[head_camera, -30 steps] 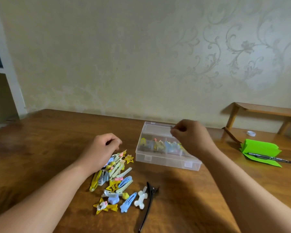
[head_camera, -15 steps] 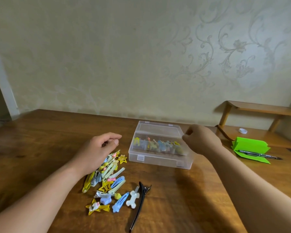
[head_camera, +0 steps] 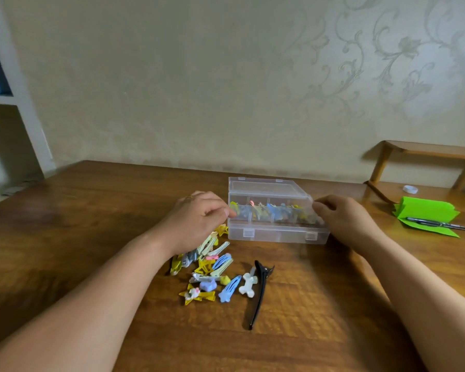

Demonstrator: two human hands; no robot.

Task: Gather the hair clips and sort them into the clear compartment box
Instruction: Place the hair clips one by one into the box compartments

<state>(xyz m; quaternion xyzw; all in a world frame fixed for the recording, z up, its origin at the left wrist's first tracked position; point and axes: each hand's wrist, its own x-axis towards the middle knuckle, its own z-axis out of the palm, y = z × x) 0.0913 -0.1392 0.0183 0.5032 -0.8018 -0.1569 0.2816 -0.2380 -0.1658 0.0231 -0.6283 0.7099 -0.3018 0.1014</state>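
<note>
The clear compartment box (head_camera: 277, 234) stands mid-table with several small coloured clips inside. Its lid (head_camera: 266, 187) is tilted low over the compartments. My left hand (head_camera: 199, 218) has curled fingers and pinches the lid's front left corner. At the front right corner, my right hand (head_camera: 341, 216) pinches the lid the same way. A pile of loose hair clips (head_camera: 212, 264), yellow, blue, green and white, lies in front of the box, partly under my left wrist. A long black clip (head_camera: 261, 294) lies just right of the pile.
Everything sits on a wooden table (head_camera: 91, 224). A folded green paper (head_camera: 424, 210) with a black pen (head_camera: 440, 225) lies at the right, behind it a white cap (head_camera: 410, 189) and a low wooden shelf (head_camera: 427, 150). The wall is close behind the table.
My left hand left the clip pile and went to the box's left corner. My right hand shifted to the right corner. The lid has come down over the compartments.
</note>
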